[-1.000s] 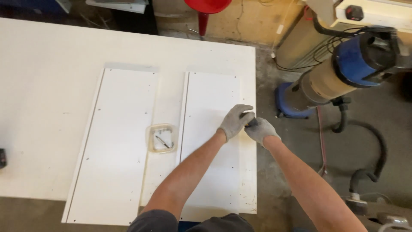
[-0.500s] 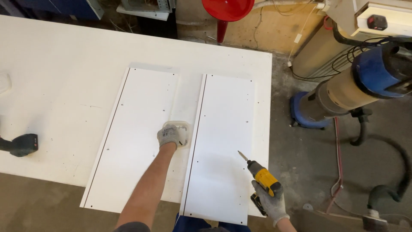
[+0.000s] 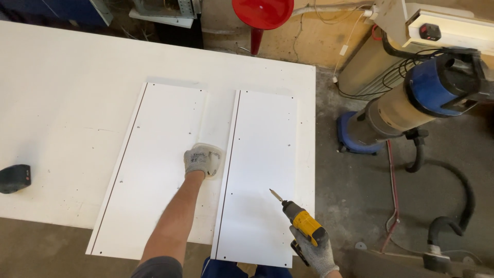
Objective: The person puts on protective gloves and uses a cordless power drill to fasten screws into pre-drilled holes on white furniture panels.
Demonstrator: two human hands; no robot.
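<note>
White panels (image 3: 154, 170) lay side by side on our bench (image 3: 62, 103). Our left hand (image 3: 202, 159) covered a small tub between them, grip unclear; our right (image 3: 315, 255) clenched the drill (image 3: 301, 224), whose bare bit could have scratched the near panel (image 3: 260, 175).

I am wearing a grey knit work glove with pale speckling on my left hand (image 3: 201, 159), up at twelve o'clock from my elbow. My right hand (image 3: 315, 253), at five o'clock in the view, is wearing a matching grey glove. A dark grey short sleeve is covering my left shoulder, and blue trousers are showing at six o'clock.
</note>
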